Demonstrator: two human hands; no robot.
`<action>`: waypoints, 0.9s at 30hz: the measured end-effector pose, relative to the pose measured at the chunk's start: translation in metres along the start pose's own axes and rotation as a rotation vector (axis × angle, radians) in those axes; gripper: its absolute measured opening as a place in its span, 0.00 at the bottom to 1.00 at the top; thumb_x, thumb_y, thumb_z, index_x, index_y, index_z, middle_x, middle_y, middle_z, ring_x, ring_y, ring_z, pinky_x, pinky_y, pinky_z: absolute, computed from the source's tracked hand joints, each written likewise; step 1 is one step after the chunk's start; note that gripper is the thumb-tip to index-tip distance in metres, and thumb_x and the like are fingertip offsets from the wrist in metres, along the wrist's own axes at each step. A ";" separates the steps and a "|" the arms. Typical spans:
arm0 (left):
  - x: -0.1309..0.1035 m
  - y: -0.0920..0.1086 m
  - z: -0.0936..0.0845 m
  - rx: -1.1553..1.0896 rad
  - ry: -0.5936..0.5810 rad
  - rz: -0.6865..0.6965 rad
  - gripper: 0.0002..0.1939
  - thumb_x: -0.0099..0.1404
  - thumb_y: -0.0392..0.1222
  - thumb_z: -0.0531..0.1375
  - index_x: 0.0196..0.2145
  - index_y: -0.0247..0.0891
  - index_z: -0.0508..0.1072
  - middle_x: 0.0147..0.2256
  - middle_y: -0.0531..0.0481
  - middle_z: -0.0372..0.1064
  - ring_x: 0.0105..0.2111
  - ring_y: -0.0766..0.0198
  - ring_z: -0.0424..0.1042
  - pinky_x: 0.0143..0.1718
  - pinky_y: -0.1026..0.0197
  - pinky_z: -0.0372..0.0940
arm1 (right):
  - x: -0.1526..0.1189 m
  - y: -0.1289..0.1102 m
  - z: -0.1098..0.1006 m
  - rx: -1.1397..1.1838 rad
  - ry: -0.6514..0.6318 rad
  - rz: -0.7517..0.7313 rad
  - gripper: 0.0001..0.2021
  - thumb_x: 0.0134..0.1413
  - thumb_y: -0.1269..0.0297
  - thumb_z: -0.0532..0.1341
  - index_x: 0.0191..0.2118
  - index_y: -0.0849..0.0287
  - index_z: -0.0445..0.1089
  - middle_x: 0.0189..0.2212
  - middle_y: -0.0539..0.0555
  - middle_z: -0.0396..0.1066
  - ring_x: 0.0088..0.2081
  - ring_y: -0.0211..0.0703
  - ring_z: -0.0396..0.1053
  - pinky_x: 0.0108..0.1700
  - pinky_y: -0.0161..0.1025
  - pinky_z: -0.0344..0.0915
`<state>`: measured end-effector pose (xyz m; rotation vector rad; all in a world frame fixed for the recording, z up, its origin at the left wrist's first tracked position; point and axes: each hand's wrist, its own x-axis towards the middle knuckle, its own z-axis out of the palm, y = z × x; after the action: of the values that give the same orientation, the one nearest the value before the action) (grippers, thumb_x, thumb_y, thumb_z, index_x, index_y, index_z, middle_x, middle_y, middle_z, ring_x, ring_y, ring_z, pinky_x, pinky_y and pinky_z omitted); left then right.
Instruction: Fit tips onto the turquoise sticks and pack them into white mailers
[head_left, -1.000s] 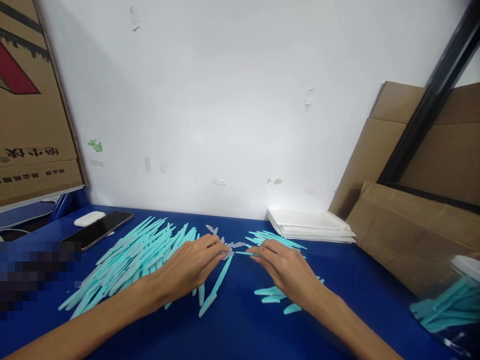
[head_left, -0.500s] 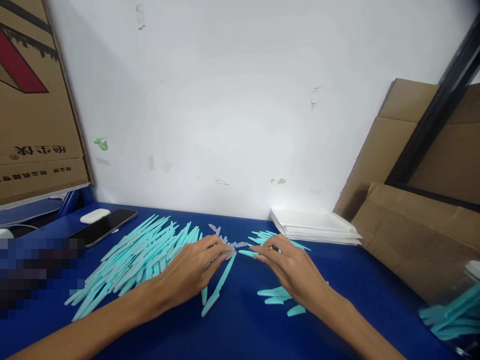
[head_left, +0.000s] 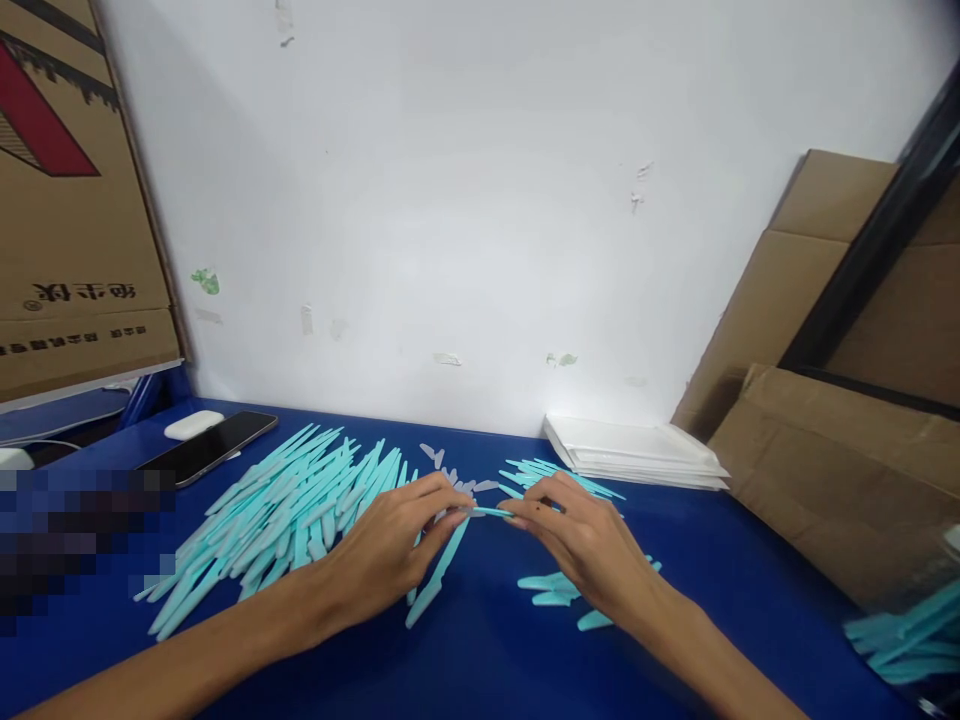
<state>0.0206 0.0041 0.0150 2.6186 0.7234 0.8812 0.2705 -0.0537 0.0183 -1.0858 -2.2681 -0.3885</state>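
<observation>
Between my two hands stretches a slim turquoise eyebrow razor. My right hand pinches its right end between thumb and fingers. At the other end, my left hand is closed at the fingertips, which hide what they pinch there. Just behind the fingertips lie several small translucent covers. A big heap of turquoise razors spreads to the left of my left hand. One loose razor rests below the left fingers. Several more razors lie under my right wrist, and another group sits behind that hand.
A stack of white sheets or trays stands by the wall at the back right. A phone and a white case lie at the left. Cardboard borders the right, near a clear container with turquoise pieces.
My hands have come together: the razor in my right hand, apart from the left fingertips before, now reaches them and appears edge-on. The view has shifted slightly.
</observation>
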 end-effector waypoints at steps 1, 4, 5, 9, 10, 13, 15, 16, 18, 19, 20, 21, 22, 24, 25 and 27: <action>0.001 0.000 -0.001 -0.001 0.016 0.003 0.13 0.76 0.40 0.50 0.50 0.44 0.73 0.40 0.51 0.71 0.35 0.66 0.70 0.37 0.62 0.64 | 0.000 0.002 0.000 0.005 -0.003 -0.003 0.11 0.69 0.69 0.55 0.51 0.55 0.72 0.36 0.55 0.73 0.35 0.41 0.67 0.33 0.36 0.63; 0.000 -0.001 0.000 0.008 0.023 0.066 0.13 0.76 0.39 0.51 0.50 0.43 0.73 0.41 0.50 0.71 0.36 0.65 0.70 0.36 0.63 0.63 | 0.000 0.003 0.001 0.022 -0.024 -0.029 0.11 0.69 0.69 0.55 0.51 0.55 0.73 0.36 0.55 0.73 0.35 0.41 0.67 0.33 0.36 0.64; -0.001 -0.001 0.002 0.010 0.014 0.093 0.13 0.76 0.39 0.51 0.51 0.43 0.73 0.41 0.50 0.71 0.37 0.65 0.70 0.36 0.63 0.63 | 0.000 0.002 0.002 0.035 -0.027 -0.047 0.12 0.69 0.69 0.56 0.51 0.54 0.73 0.35 0.55 0.73 0.35 0.41 0.67 0.33 0.36 0.64; -0.006 -0.001 0.013 0.016 -0.004 0.149 0.13 0.76 0.38 0.50 0.47 0.39 0.74 0.35 0.50 0.68 0.31 0.65 0.66 0.29 0.63 0.58 | -0.001 -0.008 0.008 0.092 0.022 -0.133 0.18 0.68 0.70 0.56 0.61 0.57 0.65 0.32 0.53 0.72 0.32 0.40 0.65 0.33 0.36 0.65; -0.007 0.000 0.015 0.014 0.001 0.140 0.13 0.76 0.38 0.50 0.45 0.39 0.75 0.33 0.50 0.67 0.30 0.65 0.64 0.28 0.63 0.56 | -0.001 -0.010 0.009 0.102 0.037 -0.139 0.19 0.68 0.69 0.57 0.63 0.58 0.62 0.31 0.52 0.72 0.31 0.40 0.65 0.35 0.37 0.66; -0.010 0.006 0.018 0.023 -0.017 0.104 0.13 0.76 0.37 0.50 0.43 0.41 0.75 0.30 0.52 0.64 0.28 0.65 0.62 0.27 0.63 0.54 | -0.003 -0.015 0.011 0.121 0.050 -0.141 0.20 0.68 0.70 0.57 0.63 0.58 0.61 0.32 0.52 0.73 0.31 0.40 0.64 0.35 0.37 0.66; -0.012 0.012 0.016 0.068 -0.080 0.101 0.12 0.75 0.35 0.50 0.44 0.42 0.73 0.32 0.51 0.64 0.30 0.64 0.63 0.27 0.63 0.54 | -0.003 -0.017 0.011 0.136 0.025 -0.154 0.18 0.68 0.70 0.57 0.61 0.58 0.62 0.33 0.53 0.73 0.31 0.41 0.65 0.33 0.37 0.65; -0.012 0.014 0.015 0.104 -0.114 0.107 0.12 0.74 0.35 0.50 0.44 0.41 0.73 0.33 0.51 0.65 0.31 0.64 0.64 0.27 0.63 0.54 | -0.003 -0.018 0.011 0.140 0.000 -0.156 0.18 0.68 0.69 0.57 0.61 0.58 0.63 0.33 0.53 0.74 0.31 0.41 0.66 0.33 0.37 0.66; -0.013 0.016 0.012 0.199 -0.158 0.120 0.11 0.73 0.34 0.50 0.44 0.40 0.71 0.36 0.49 0.66 0.34 0.62 0.65 0.28 0.62 0.55 | -0.001 -0.019 0.011 0.115 -0.043 -0.137 0.17 0.69 0.67 0.56 0.60 0.57 0.63 0.36 0.54 0.74 0.35 0.43 0.69 0.37 0.39 0.69; -0.012 0.014 0.010 0.261 -0.155 0.125 0.11 0.73 0.34 0.49 0.44 0.40 0.70 0.37 0.49 0.66 0.35 0.61 0.65 0.28 0.62 0.55 | 0.001 -0.019 0.011 0.077 -0.051 -0.111 0.17 0.68 0.66 0.57 0.61 0.56 0.63 0.40 0.56 0.74 0.39 0.45 0.70 0.42 0.42 0.70; -0.011 0.012 0.008 0.332 -0.137 0.125 0.11 0.73 0.34 0.49 0.45 0.39 0.70 0.37 0.48 0.67 0.35 0.60 0.66 0.27 0.61 0.55 | 0.002 -0.018 0.010 0.026 -0.045 -0.070 0.18 0.68 0.65 0.57 0.61 0.55 0.63 0.45 0.58 0.73 0.45 0.48 0.70 0.47 0.46 0.70; -0.010 0.008 0.006 0.411 -0.105 0.117 0.12 0.73 0.34 0.48 0.46 0.39 0.69 0.38 0.47 0.67 0.35 0.59 0.66 0.27 0.61 0.55 | 0.003 -0.015 0.010 -0.029 -0.029 -0.023 0.19 0.68 0.65 0.57 0.62 0.55 0.62 0.50 0.59 0.71 0.51 0.51 0.68 0.52 0.50 0.68; -0.008 0.004 0.004 0.493 -0.073 0.100 0.13 0.73 0.34 0.47 0.49 0.38 0.69 0.38 0.46 0.68 0.36 0.58 0.66 0.26 0.61 0.55 | 0.004 -0.012 0.008 -0.081 -0.010 0.030 0.20 0.68 0.64 0.57 0.63 0.54 0.62 0.54 0.61 0.68 0.55 0.53 0.66 0.56 0.54 0.66; -0.005 -0.005 -0.002 0.645 -0.027 0.030 0.16 0.72 0.33 0.47 0.54 0.35 0.67 0.39 0.43 0.69 0.37 0.55 0.68 0.24 0.61 0.55 | 0.004 -0.002 0.005 -0.153 0.021 0.131 0.19 0.68 0.64 0.56 0.62 0.55 0.62 0.57 0.63 0.66 0.57 0.55 0.64 0.57 0.56 0.65; -0.003 -0.009 -0.004 0.704 -0.023 -0.012 0.18 0.71 0.31 0.48 0.56 0.33 0.65 0.39 0.41 0.70 0.39 0.52 0.68 0.24 0.61 0.55 | 0.003 0.004 0.002 -0.174 0.024 0.164 0.18 0.68 0.64 0.55 0.61 0.55 0.64 0.56 0.63 0.66 0.56 0.56 0.66 0.55 0.57 0.66; -0.001 -0.013 -0.008 0.787 -0.054 -0.094 0.20 0.67 0.27 0.48 0.55 0.29 0.66 0.39 0.38 0.71 0.40 0.49 0.69 0.23 0.61 0.56 | 0.001 0.017 -0.005 -0.183 -0.014 0.192 0.14 0.68 0.64 0.55 0.55 0.55 0.69 0.51 0.63 0.70 0.52 0.56 0.69 0.51 0.56 0.68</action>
<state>0.0102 0.0147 0.0154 3.2027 1.3919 0.5604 0.2856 -0.0450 0.0232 -1.3899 -2.1485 -0.5181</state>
